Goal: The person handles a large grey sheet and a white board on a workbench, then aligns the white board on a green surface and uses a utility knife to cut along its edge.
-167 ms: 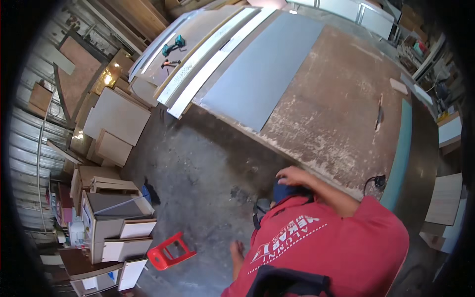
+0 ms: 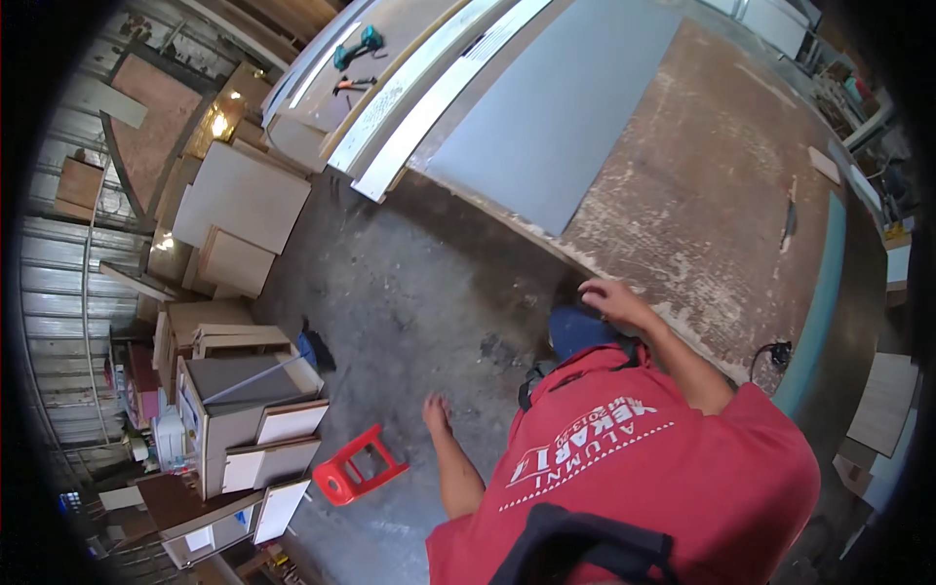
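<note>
My right hand (image 2: 614, 297) is at the near edge of the worn brown work table (image 2: 692, 253), fingers loosely bent and apart, holding nothing; whether it touches the edge I cannot tell. My left hand (image 2: 438, 413) hangs over the concrete floor with loose fingers and nothing visible in it, above and right of the red plastic stool (image 2: 336, 485). A blue-grey sheet (image 2: 546, 127) lies on the table beside long white strips (image 2: 409, 136). A black coiled cord (image 2: 775, 356) sits near the table's near right corner.
A teal power drill (image 2: 359, 47) and an orange-handled tool (image 2: 353, 84) lie at the table's far left. Cabinet carcasses and boards (image 2: 239, 419) stand on the left, more panels (image 2: 244, 195) lean near the corrugated wall. A teal strip (image 2: 814, 302) runs along the right; boards (image 2: 877, 400) stand beyond it.
My view has shifted, so the table and stool sit higher in the picture. My left hand has swung forward, showing more forearm, and my right hand is slightly farther right along the edge.
</note>
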A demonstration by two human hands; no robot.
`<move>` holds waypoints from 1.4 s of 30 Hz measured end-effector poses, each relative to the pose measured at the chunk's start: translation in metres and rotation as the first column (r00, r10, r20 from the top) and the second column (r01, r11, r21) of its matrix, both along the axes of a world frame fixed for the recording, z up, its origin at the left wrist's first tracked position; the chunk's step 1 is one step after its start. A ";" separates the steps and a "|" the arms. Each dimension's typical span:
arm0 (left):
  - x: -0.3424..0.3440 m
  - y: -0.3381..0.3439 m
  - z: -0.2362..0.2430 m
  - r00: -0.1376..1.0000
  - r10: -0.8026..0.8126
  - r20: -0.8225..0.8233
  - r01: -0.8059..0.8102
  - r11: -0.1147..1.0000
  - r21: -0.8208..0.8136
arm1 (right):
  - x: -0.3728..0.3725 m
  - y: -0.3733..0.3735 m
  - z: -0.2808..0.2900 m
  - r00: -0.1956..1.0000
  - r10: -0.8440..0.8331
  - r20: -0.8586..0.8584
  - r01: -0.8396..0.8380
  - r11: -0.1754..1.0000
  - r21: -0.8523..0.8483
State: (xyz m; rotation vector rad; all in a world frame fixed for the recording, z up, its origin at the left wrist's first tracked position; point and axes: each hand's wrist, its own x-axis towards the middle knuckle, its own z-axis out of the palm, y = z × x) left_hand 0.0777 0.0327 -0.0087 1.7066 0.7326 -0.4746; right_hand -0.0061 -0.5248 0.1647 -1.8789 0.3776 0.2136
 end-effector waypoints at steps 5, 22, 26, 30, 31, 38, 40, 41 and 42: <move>0.127 -0.081 0.062 0.994 -0.084 0.072 0.085 0.996 -0.010 | 0.078 -0.014 -0.017 0.919 -0.384 0.088 0.386 0.923 0.004; 0.422 -0.338 0.165 0.535 -0.660 0.527 0.740 0.667 0.084 | 0.160 0.017 -0.025 0.376 -0.914 -0.153 0.926 0.375 0.035; 0.474 -0.382 0.156 0.256 -0.804 0.538 0.825 0.471 0.312 | 0.195 0.035 -0.015 0.319 -0.947 -0.043 0.931 0.321 -0.173; 0.494 -0.410 0.159 0.005 -0.888 0.459 0.846 0.249 0.472 | 0.200 0.048 -0.016 0.254 -0.962 -0.100 0.954 0.266 -0.138; 0.504 -0.403 0.147 -0.016 -0.891 0.454 0.851 0.226 0.473 | 0.207 0.053 -0.012 0.241 -0.961 -0.135 0.958 0.258 -0.124; 0.543 -0.406 0.134 0.349 -0.850 0.396 0.936 0.341 -0.092 | 0.232 0.077 0.001 -0.085 -0.996 -0.023 0.989 -0.087 0.116; 0.542 -0.414 0.145 0.363 -0.878 0.311 0.930 0.325 -0.170 | 0.222 0.077 -0.003 -0.127 -0.991 -0.043 0.990 -0.130 0.053; 0.550 -0.422 0.151 0.332 -0.895 0.300 0.942 0.299 -0.151 | 0.221 0.072 -0.006 -0.128 -0.990 -0.051 0.991 -0.129 0.017; 0.553 -0.427 0.157 0.308 -0.913 0.268 0.950 0.283 -0.127 | 0.217 0.075 -0.008 -0.146 -0.988 -0.040 0.989 -0.147 0.019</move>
